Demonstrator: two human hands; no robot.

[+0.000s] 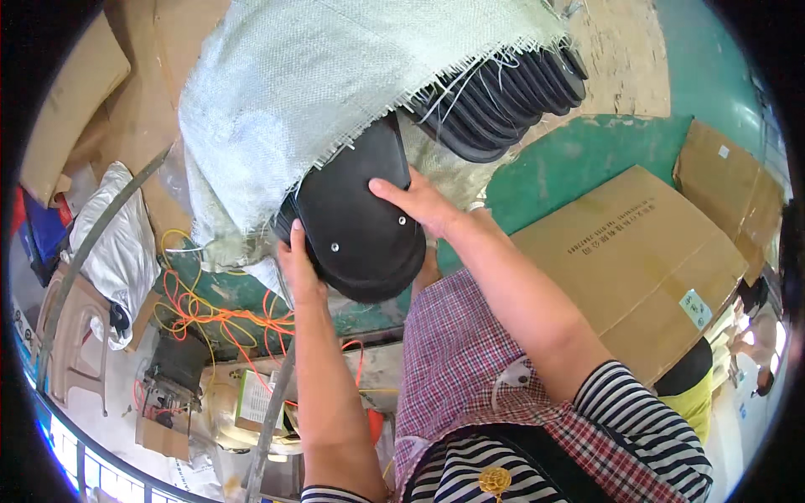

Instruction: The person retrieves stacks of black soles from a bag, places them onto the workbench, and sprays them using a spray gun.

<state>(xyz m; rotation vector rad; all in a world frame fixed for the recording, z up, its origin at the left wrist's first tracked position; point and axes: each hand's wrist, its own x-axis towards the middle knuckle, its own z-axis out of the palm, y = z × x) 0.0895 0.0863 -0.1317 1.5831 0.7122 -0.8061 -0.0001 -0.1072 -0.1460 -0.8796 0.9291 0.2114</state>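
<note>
A stack of flat black pieces (356,189) with rounded ends juts out from under a pale woven sack (285,101). Two small silvery round spots, perhaps rivets or holes, show on the top piece. My left hand (300,267) grips the stack's left edge, thumb up along the side and the other fingers mostly hidden. From the right, my right hand (417,204) holds the same stack, its thumb lying across the top piece and its fingers out of sight below. More black rounded pieces (503,101) stand in a row at the sack's far right opening, with loose white threads over them.
A large cardboard box (625,268) lies on the green floor (579,172) to the right, another cardboard piece (729,189) behind it. Tangled orange and yellow cords (218,314) lie at left, near a beige plastic stool (75,352) and a silvery cover (113,243). Another person (759,348) appears far right.
</note>
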